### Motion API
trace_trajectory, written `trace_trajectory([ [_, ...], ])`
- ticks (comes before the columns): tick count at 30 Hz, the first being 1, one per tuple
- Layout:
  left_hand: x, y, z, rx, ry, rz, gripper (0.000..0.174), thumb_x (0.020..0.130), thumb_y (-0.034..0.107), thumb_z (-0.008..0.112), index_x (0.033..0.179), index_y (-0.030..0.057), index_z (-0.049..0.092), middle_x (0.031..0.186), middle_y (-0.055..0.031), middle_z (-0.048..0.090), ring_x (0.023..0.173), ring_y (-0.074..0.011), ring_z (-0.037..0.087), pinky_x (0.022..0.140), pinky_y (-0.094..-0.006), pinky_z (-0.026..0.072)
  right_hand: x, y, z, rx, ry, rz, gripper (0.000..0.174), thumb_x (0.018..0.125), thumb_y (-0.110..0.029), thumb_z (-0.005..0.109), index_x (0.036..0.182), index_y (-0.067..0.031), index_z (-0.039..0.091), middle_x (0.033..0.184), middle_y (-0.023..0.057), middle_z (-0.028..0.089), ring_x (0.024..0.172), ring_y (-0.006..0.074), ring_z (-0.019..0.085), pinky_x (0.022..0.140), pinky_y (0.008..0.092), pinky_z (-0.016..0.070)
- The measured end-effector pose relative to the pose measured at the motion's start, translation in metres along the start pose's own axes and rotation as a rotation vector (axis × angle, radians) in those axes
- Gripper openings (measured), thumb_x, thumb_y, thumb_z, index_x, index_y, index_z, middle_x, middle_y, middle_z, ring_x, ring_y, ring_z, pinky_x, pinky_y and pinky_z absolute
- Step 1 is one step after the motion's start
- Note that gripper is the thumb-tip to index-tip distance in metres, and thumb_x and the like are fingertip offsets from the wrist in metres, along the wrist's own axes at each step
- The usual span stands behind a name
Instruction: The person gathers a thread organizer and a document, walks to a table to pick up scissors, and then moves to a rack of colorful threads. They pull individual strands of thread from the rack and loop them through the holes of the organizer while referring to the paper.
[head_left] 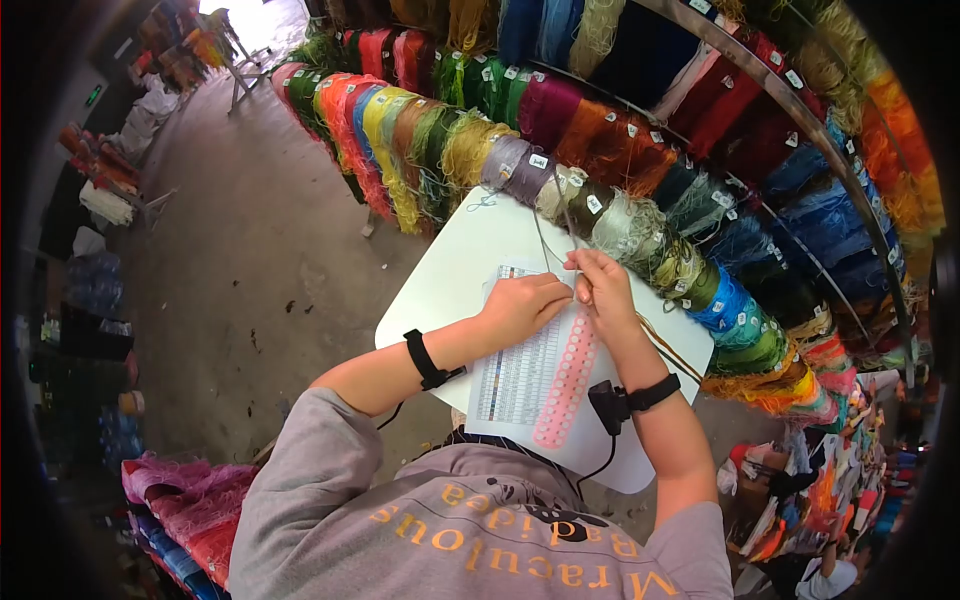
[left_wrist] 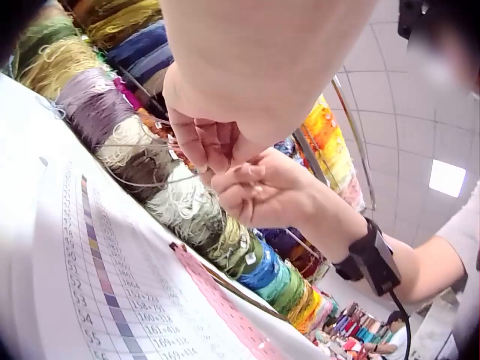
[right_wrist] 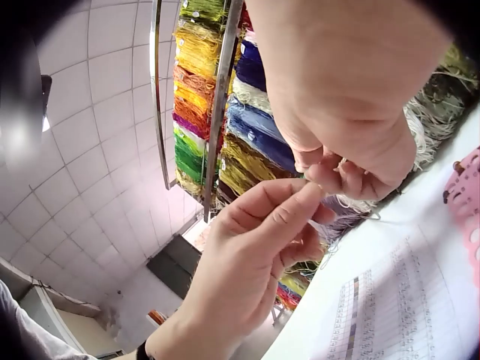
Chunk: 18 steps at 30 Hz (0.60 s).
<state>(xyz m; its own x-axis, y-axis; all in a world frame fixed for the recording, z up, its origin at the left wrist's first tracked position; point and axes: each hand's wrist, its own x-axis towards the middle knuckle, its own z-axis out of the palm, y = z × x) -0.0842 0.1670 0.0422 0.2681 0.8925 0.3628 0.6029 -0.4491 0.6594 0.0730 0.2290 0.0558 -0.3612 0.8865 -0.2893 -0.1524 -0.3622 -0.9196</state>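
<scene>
Across the head view from 11 o'clock round to 4 o'clock, a long bank of yarn skeins (head_left: 620,150) hangs in a curve. They come in reds, greens, yellows, purples and blues, many with small white tags, under a metal rail (head_left: 800,110). At 9 o'clock of them lies a concrete floor (head_left: 250,230).

Against the skeins sits a white board (head_left: 450,270), its far edge touching the pale grey and olive bundles. On the board lies a chart sheet (head_left: 515,375) printed with columns of figures and small colour squares. Along its 3 o'clock side runs a pink strip (head_left: 567,385) with a row of round holes.

Both hands meet at the sheet's 12 o'clock end, just short of the skeins. The left hand (head_left: 525,305) has its fingers curled, thumb and forefinger pressed tip to tip on a thin grey thread (left_wrist: 139,183). The right hand (head_left: 605,290), at 3 o'clock of it and touching it at the fingertips, pinches the same thread with its fingers bunched. From the pinch the thread runs towards 11 o'clock over the board and loops near the lilac skein. Between the fingers it is too fine to make out in the right wrist view. A black strap (head_left: 425,360) circles each wrist.
</scene>
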Motion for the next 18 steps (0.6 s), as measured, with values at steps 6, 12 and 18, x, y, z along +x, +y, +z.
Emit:
trace_trajectory([
  [6, 0.012, 0.048, -0.043, -0.361, 0.276, -0.019, 0.014, 0.085, 0.009, 0.058, 0.098, 0.0056, 0.063, 0.098, -0.011, 0.063, 0.079, -0.0226, 0.063, 0.066, -0.0327, 0.0505, -0.084, -0.044, 0.011, -0.499, 0.016, -0.251, 0.015, 0.09, -0.016, 0.059, 0.09, -0.0017, 0.063, 0.07, 0.0007, 0.057, 0.052, 0.0069, 0.044, 0.05, 0.0197, 0.0354],
  [12, -0.005, 0.064, -0.044, -0.584, -0.442, 0.125, 0.018, 0.09, 0.011, 0.053, 0.103, 0.003, 0.062, 0.088, -0.0101, 0.063, 0.075, -0.0219, 0.06, 0.065, -0.0316, 0.047, -0.194, -0.095, 0.006, -0.519, -0.11, -0.603, 0.011, 0.083, -0.015, 0.068, 0.083, -0.0059, 0.062, 0.068, 0.0033, 0.056, 0.058, 0.0132, 0.049, 0.053, 0.0248, 0.0381],
  [18, -0.031, 0.034, -0.047, -0.715, -0.58, -0.177, 0.02, 0.093, 0.015, 0.053, 0.097, -0.002, 0.063, 0.079, -0.0063, 0.059, 0.068, -0.0138, 0.052, 0.065, -0.0286, 0.0447, -0.256, -0.132, -0.08, 0.352, 0.077, -0.794, 0.019, 0.082, -0.02, 0.067, 0.077, -0.0099, 0.052, 0.097, 0.0039, 0.05, 0.091, 0.0182, 0.047, 0.072, 0.0291, 0.0381],
])
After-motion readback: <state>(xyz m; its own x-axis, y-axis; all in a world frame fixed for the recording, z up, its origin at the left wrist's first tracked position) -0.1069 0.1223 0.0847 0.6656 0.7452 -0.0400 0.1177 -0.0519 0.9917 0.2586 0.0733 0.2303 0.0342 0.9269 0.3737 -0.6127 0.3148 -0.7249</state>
